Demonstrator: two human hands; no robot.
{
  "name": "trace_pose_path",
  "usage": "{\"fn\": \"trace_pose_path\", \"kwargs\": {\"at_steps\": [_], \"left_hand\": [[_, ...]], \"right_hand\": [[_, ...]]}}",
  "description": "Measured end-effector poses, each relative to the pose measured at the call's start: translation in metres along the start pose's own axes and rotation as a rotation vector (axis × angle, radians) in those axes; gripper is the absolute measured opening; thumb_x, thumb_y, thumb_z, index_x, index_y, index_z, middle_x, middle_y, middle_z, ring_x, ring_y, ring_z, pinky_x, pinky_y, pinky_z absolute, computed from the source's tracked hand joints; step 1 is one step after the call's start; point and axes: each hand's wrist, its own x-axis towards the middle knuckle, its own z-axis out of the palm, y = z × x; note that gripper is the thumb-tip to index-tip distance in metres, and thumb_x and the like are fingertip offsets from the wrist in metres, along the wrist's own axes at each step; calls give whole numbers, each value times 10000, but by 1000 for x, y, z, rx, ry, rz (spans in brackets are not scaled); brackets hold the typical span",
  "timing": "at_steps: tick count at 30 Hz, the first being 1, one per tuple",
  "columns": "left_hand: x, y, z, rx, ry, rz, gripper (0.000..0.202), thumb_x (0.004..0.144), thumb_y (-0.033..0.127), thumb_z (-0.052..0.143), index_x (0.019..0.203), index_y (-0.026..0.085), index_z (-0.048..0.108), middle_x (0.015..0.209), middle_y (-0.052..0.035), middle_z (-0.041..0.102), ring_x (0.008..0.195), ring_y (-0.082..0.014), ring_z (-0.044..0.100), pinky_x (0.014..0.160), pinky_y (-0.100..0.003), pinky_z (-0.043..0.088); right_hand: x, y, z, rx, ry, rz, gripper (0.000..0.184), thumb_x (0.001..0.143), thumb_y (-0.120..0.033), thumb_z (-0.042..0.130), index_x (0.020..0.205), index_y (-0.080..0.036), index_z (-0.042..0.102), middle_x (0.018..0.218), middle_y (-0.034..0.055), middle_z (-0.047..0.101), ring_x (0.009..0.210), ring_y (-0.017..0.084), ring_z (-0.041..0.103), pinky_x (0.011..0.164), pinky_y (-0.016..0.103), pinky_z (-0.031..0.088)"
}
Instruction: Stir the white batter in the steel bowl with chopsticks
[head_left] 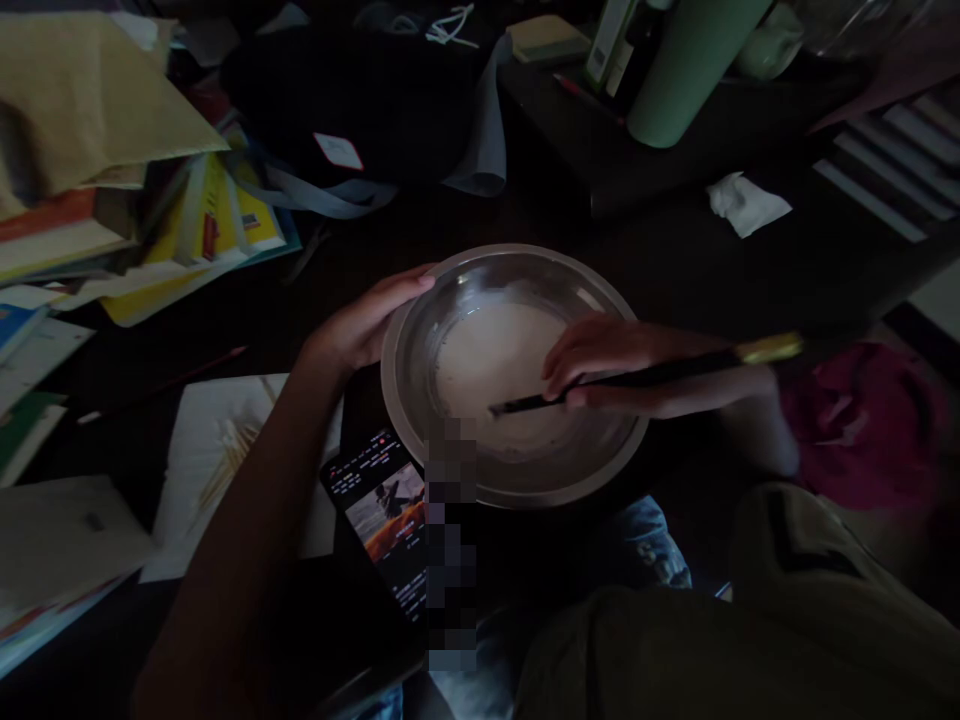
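Note:
A round metal bowl (pixel 600 470) sits in front of me on a dark surface, with a pale, wet batter-like mass (pixel 487 360) in its bottom. My left hand (pixel 360 325) grips the bowl's left rim, fingers curled over the edge. My right hand (pixel 615 365) is inside the bowl, closed around dark chopsticks with a golden end (pixel 675 370). Their tips rest in the pale mass near the bowl's middle.
A lit phone (pixel 382 510) lies by the bowl's near left edge. Stacked books and papers (pixel 150 220) crowd the left. A black bag (pixel 360 100) lies behind, a green bottle (pixel 686 70) and a crumpled tissue (pixel 742 205) at back right. A red cloth (pixel 862 420) is on the right.

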Motion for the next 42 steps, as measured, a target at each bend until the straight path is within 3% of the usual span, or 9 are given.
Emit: {"fn": "trace_pose_path", "kwargs": {"at_steps": [6, 12, 15, 18, 24, 30, 34, 37, 42], "left_hand": [[-1, 2, 2, -8, -2, -6, 423, 836, 388, 649, 1225, 224, 662, 1049, -7, 748, 967, -196, 669, 786, -254, 510], [-1, 2, 2, -23, 28, -27, 426, 835, 361, 656, 1240, 231, 656, 1051, 18, 751, 993, -183, 660, 817, -244, 500], [0, 0, 0, -38, -29, -2, 441, 851, 380, 644, 1265, 231, 635, 1064, 29, 751, 977, -176, 665, 824, -238, 503], [2, -2, -2, -40, -44, 15, 448, 864, 357, 627, 1279, 187, 624, 1052, -10, 753, 885, -150, 683, 769, -223, 509], [6, -4, -3, -43, 21, 12, 502, 863, 327, 617, 1323, 132, 579, 1058, -71, 750, 863, -171, 701, 758, -237, 518], [3, -3, -1, -21, -34, 42, 499, 897, 324, 571, 1348, 112, 552, 1099, -87, 734, 946, -200, 700, 795, -256, 524], [3, -2, 0, -31, -29, 38, 477, 895, 310, 579, 1321, 97, 567, 1069, -93, 740, 892, -188, 703, 764, -242, 523], [4, -2, 0, -32, -28, 39, 470, 911, 282, 542, 1338, 85, 543, 1077, -92, 732, 926, -193, 700, 813, -262, 516], [4, -3, -2, -23, 3, 22, 502, 895, 309, 571, 1354, 107, 542, 1089, -88, 732, 904, -190, 697, 799, -263, 516]], "right_hand": [[-9, 3, -4, -151, 270, 250, 221, 974, -340, 480, 1042, -222, 654, 1025, 42, 696, 1013, 194, 629, 1010, 387, 421], [-6, 1, -3, 23, -3, 6, 246, 980, -357, 496, 1017, -202, 684, 1080, 39, 699, 1106, 166, 615, 952, 320, 477], [4, 6, 8, -122, 169, 106, 262, 980, -371, 492, 1133, -224, 646, 1119, 37, 693, 1112, 188, 618, 1023, 383, 453], [-2, 6, 2, -203, 296, 253, 219, 970, -373, 497, 1059, -252, 657, 1129, 35, 683, 1125, 201, 609, 1040, 394, 447], [-2, 6, 4, -2, 28, -61, 252, 992, -338, 474, 1035, -194, 677, 1063, 45, 698, 1105, 155, 617, 952, 306, 479], [-8, 12, 2, -209, 304, 202, 224, 974, -363, 499, 1077, -240, 655, 1109, 41, 688, 1083, 201, 623, 1011, 400, 440], [-16, 3, -15, -89, 113, 112, 213, 977, -332, 500, 1018, -217, 675, 1088, 59, 692, 1081, 174, 623, 939, 327, 481], [-4, 2, -4, -22, -12, -59, 224, 984, -327, 511, 1061, -198, 677, 1085, 39, 699, 1105, 146, 617, 980, 300, 462], [0, 9, 10, -166, 262, 148, 260, 980, -374, 495, 1124, -223, 650, 1125, 40, 694, 1131, 194, 606, 1075, 402, 397]]}}
